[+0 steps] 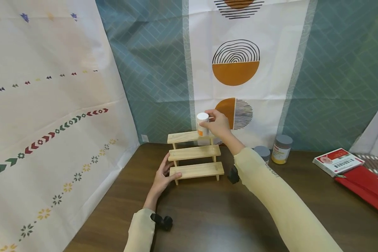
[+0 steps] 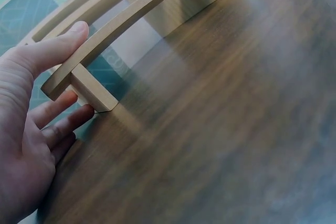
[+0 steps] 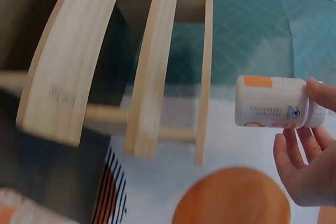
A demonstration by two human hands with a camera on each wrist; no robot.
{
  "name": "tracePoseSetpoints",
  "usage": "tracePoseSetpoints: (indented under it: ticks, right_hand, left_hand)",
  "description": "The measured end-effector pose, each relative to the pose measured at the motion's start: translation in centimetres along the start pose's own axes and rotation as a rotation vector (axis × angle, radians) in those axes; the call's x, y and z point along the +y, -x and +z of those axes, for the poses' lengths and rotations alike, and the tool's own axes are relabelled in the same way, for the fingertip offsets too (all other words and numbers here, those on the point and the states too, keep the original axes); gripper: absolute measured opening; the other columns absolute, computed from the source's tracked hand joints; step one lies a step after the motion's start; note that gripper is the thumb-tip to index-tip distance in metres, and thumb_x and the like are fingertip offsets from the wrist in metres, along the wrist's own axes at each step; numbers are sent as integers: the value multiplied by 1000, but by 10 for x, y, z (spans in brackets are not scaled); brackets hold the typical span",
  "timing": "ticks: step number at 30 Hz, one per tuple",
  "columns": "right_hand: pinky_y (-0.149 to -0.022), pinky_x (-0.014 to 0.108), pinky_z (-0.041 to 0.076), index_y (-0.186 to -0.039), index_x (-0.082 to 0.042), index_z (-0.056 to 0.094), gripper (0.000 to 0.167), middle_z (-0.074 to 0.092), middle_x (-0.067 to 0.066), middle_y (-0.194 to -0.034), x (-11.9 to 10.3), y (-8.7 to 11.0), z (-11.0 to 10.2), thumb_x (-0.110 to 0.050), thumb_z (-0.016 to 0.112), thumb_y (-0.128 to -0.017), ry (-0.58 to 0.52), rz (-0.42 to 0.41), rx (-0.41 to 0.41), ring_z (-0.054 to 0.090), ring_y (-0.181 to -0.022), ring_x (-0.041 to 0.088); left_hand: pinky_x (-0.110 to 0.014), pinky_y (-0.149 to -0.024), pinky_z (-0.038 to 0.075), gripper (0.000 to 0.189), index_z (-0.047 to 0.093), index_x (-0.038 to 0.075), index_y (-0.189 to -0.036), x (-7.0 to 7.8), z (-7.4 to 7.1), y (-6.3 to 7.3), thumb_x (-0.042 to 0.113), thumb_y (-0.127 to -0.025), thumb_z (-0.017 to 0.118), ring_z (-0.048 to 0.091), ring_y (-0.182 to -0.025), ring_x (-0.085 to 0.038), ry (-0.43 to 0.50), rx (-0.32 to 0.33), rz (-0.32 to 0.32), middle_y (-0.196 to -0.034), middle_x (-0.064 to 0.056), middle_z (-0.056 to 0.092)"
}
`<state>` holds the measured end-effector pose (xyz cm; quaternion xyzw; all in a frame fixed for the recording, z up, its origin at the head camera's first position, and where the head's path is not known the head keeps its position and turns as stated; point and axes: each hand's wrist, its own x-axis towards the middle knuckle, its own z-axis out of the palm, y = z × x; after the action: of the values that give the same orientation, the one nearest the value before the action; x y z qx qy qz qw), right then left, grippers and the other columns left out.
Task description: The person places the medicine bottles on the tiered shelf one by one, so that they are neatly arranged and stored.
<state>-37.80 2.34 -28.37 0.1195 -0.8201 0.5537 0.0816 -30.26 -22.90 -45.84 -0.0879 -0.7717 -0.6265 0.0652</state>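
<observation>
At left, the lowest step (image 1: 196, 170) of a wooden rack (image 1: 194, 153) is gripped by the left hand (image 1: 160, 179), its lower fingers (image 2: 68, 123) shown clearly only from the left wrist. To the right, above the far, highest step (image 1: 183, 137), an upright white bottle (image 3: 270, 102) with an orange patch (image 3: 257, 81) is grasped near its cap (image 1: 203, 116) by the right hand (image 1: 222, 125); a blue mark (image 3: 295, 112), and apparently a gap beneath, are shown only from the right wrist.

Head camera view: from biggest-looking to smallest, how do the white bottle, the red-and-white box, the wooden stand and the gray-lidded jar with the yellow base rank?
1. Wooden stand
2. Red-and-white box
3. Gray-lidded jar with the yellow base
4. White bottle, partly covered by the right hand
</observation>
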Motion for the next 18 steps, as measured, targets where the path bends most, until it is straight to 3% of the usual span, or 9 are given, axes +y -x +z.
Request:
tracePoseSetpoints:
  ticks: [8,18]
  right_hand:
    - [-96,43,49,-134,-11,56,51,61,9,-131,-8,-5,45,-18,73,-87,-17,2,-10,58,-117,28]
    - [-92,42,51,-136,-12,54,53,61,8,-131,-8,-5,75,-19,73,-88,24,-56,-46,60,-114,27]
  left_hand:
    - [-43,-102,41,92,21,30,-156,-3,-1,-1,6,-85,73,55,-125,-36,-16,17,4,-144,-19,52]
    - [-38,-99,43,91,21,29,-156,-3,1,-1,7,-85,74,56,-123,-36,-9,16,11,-144,-20,52]
